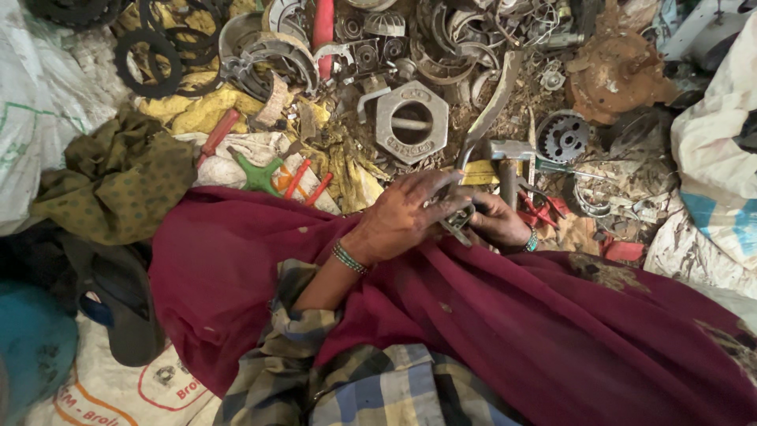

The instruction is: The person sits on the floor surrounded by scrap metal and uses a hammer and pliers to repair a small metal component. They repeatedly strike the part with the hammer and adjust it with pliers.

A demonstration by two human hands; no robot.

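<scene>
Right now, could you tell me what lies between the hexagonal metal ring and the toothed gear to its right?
In the head view, the long curved metal lever crosses between the hexagonal ring and the gear.

A single head-worn camera looks steeply down over the wearer's chest and lap. The checked shirt (371,386) fills the lower centre of the frame at close range; the maroon cloth (505,315) spans the middle and lower right. Both hands sit just right of centre. The floor's scrap-metal pile (441,63) occupies the upper frame, farther away. No second view exists, so no overlap applies.
</scene>
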